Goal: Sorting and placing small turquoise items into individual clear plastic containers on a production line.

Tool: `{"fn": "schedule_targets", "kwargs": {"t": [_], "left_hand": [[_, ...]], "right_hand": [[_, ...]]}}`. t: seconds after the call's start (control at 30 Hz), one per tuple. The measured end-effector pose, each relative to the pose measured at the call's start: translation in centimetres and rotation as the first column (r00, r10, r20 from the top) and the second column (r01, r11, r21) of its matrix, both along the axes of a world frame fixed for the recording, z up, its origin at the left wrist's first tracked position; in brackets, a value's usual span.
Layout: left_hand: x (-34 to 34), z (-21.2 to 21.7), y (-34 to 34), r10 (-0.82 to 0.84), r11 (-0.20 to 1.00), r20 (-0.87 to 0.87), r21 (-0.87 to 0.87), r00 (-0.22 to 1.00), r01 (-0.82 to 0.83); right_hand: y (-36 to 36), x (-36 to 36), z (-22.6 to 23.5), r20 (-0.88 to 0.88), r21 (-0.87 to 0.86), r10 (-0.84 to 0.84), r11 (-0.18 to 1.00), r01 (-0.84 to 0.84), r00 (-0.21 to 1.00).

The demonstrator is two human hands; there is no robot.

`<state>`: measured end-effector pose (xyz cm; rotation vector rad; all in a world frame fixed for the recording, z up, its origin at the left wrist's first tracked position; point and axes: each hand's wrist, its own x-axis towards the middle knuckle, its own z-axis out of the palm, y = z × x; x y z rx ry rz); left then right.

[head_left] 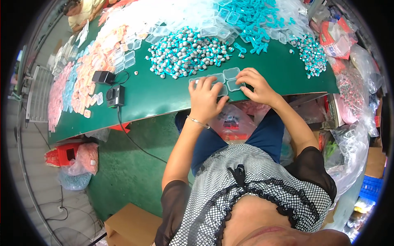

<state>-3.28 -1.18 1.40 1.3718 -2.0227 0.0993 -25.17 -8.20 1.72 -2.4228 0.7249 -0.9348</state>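
Both my hands rest on a strip of small clear plastic cases [230,74] lying at the near edge of the green table [156,94]. My left hand [205,100] presses its fingers down on the left cases. My right hand [255,84] presses on the right ones, fingers curled. Just beyond the strip lies a heap of small teal-and-grey pieces [186,51]. A thin bracelet circles my left wrist.
Loose clear cases [213,24] and teal loops [254,16] pile up at the back, pink and orange packed cases [88,69] at the left. Two black devices [115,95] with a cable sit near the edge. Plastic bags crowd the right side. Another person [82,10] sits far left.
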Motion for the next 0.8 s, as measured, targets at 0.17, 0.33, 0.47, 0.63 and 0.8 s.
{"fn": "schedule_targets", "kwargs": {"t": [0.17,0.33,0.47,0.63,0.8], "left_hand": [[0.2,-0.6,0.0,-0.023,0.999,0.054,0.043,0.998,0.021],[0.7,0.5,0.3,-0.012,0.999,0.085,0.043,0.996,0.008],[-1.2,0.6,-0.2,-0.045,0.998,0.089,0.049,0.995,0.040],[-1.8,-0.7,-0.4,-0.031,0.998,0.105,0.064,0.994,0.024],[-0.7,-0.6,-0.1,-0.048,0.996,0.103,0.074,0.994,0.040]], "right_hand": [[0.3,0.5,0.3,-0.122,-0.092,0.065,0.993,-0.076,0.990],[-3.4,1.9,3.3,-0.052,-0.184,0.013,0.983,-0.022,0.999],[-10.2,6.4,4.5,-0.033,-0.387,-0.212,0.904,0.183,0.977],[-14.3,10.5,4.1,-0.129,-0.507,-0.470,0.788,0.349,0.873],[-15.8,8.9,4.0,-0.131,-0.649,-0.406,0.724,0.231,0.905]]}}
